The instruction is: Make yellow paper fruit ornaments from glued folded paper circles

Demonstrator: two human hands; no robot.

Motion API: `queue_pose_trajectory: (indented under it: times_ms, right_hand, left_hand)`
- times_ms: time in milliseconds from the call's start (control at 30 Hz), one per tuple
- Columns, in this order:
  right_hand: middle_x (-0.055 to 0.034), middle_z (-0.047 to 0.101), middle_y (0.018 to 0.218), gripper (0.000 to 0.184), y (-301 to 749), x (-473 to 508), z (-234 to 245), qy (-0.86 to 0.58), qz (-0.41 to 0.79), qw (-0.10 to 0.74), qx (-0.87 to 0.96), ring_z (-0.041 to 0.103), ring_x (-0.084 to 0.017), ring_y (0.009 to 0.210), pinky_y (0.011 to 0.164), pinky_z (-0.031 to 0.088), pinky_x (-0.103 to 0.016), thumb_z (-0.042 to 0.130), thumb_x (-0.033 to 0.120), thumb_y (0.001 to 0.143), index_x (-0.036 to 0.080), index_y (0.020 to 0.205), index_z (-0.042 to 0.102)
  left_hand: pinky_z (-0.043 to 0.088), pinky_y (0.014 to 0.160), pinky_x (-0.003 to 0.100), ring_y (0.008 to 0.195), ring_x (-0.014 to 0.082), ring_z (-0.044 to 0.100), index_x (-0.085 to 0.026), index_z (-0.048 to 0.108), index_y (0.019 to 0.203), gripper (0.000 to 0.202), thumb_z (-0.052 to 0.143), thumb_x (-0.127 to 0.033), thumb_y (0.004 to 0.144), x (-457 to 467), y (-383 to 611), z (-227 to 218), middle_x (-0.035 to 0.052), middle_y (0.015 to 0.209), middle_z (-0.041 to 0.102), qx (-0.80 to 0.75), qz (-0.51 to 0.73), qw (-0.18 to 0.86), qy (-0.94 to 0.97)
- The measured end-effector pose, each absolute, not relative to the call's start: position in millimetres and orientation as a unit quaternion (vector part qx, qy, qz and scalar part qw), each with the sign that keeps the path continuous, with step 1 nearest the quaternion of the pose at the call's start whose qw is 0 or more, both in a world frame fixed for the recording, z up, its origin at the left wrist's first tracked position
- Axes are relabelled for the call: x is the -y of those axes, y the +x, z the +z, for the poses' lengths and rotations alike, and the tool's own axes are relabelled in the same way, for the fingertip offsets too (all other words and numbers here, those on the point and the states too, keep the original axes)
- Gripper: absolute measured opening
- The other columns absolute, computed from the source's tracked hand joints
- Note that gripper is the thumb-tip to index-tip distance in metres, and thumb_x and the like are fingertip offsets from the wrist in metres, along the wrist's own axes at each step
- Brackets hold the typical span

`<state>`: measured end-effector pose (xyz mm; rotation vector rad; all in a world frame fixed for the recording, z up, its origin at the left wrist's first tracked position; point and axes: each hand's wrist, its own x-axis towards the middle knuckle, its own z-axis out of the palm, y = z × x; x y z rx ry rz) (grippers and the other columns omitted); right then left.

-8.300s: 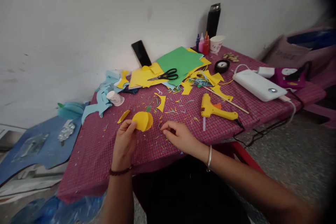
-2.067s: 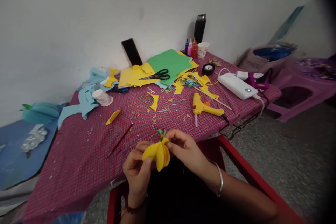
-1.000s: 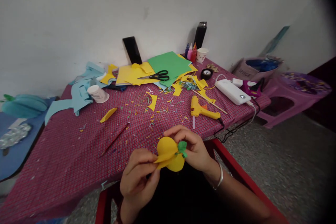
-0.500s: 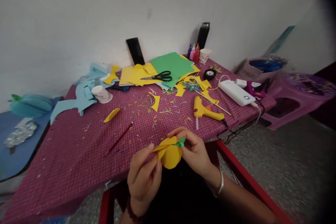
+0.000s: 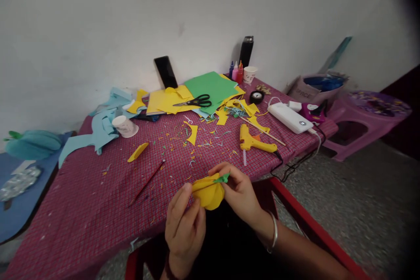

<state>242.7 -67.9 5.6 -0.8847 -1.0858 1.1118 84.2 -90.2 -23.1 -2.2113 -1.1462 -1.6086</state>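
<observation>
A yellow paper pumpkin (image 5: 210,194) with folded leaves and a green paper stem (image 5: 223,178) is held between my two hands, above my lap at the table's near edge. My left hand (image 5: 185,223) is closed on its left side, thumb and fingertips on the paper. On the right, my right hand (image 5: 239,192) pinches it near the stem. Just beyond lie small yellow, green and blue paper clippings. A yellow glue gun (image 5: 254,140) rests on the cloth to the right, and a red pencil-like stick (image 5: 147,181) lies to the left.
Black-handled scissors (image 5: 197,101) lie on green and yellow paper sheets (image 5: 210,87). A paper cup (image 5: 125,127) tips beside blue scraps (image 5: 105,127). A white power bank (image 5: 290,117), black tape (image 5: 256,96) and a leaning phone (image 5: 166,71) are there too. A blue paper pumpkin (image 5: 33,144) sits far left.
The paper pumpkin has turned in my hands, its folded leaves now closer together. My left hand has shifted slightly right and lower. The camera view has moved a little.
</observation>
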Motion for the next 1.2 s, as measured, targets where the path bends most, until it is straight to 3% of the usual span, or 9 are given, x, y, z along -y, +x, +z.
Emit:
queue_pose_trajectory:
  times_ms: [167,333,633,767,933,1200]
  right_hand:
    - [-0.0026,0.064,0.087,0.016,240.4,65.1,4.2,-0.4,0.481,0.625,0.467,0.06,-0.015,0.078,0.068,0.051,-0.027,0.066,0.029,0.083,0.022,0.073,0.055]
    - [-0.0021,0.063,0.087,0.018,240.8,63.0,4.4,-0.404,0.477,0.62,0.474,0.06,-0.015,0.079,0.07,0.051,-0.028,0.065,0.027,0.082,0.022,0.07,0.052]
    - [-0.0033,0.062,0.09,0.014,243.8,64.5,2.3,-0.429,0.416,0.605,0.526,0.061,-0.016,0.082,0.069,0.05,-0.029,0.06,0.015,0.083,0.022,0.072,0.053]
    - [-0.004,0.063,0.09,0.015,244.6,67.3,5.1,-0.441,0.37,0.579,0.578,0.062,-0.017,0.082,0.069,0.05,-0.029,0.059,0.011,0.082,0.021,0.072,0.055]
    - [-0.0037,0.064,0.093,0.014,245.0,69.0,4.9,-0.444,0.319,0.555,0.627,0.062,-0.016,0.086,0.074,0.049,-0.03,0.058,0.009,0.084,0.021,0.077,0.057]
    - [-0.003,0.063,0.092,0.013,242.0,74.3,3.0,-0.442,0.313,0.542,0.643,0.062,-0.015,0.086,0.074,0.049,-0.028,0.059,0.009,0.083,0.021,0.079,0.057]
  left_hand:
    - [0.055,0.088,0.039,0.11,0.0248,0.064,-0.021,0.069,0.098,0.034,0.072,0.0,0.071,87.2,81.1,-25.2,0.0064,0.119,0.069,0.394,-0.541,0.111,-0.735]
    - [0.053,0.083,0.036,0.095,0.0206,0.065,-0.021,0.069,0.091,0.033,0.074,0.001,0.068,88.0,82.3,-23.9,0.0031,0.103,0.072,0.394,-0.553,0.111,-0.726]
    - [0.058,0.074,0.027,0.085,0.015,0.07,-0.019,0.06,0.085,0.008,0.064,-0.013,0.083,86.6,94.4,-21.8,0.0038,0.095,0.07,0.47,-0.621,-0.254,-0.574]
    - [0.058,0.07,0.026,0.081,0.0155,0.07,-0.019,0.062,0.104,0.028,0.071,-0.017,0.077,81.3,95.4,-16.4,0.0035,0.091,0.069,0.496,-0.606,-0.312,-0.538]
    - [0.052,0.069,0.024,0.077,0.0133,0.063,-0.019,0.064,0.084,0.011,0.067,-0.011,0.077,78.2,94.9,-12.8,0.0004,0.082,0.063,0.46,-0.554,-0.298,-0.626]
    - [0.045,0.065,0.023,0.07,0.0117,0.056,-0.019,0.057,0.073,0.012,0.061,-0.009,0.079,77.2,99.4,-10.4,-0.0019,0.076,0.058,0.505,-0.545,-0.234,-0.627]
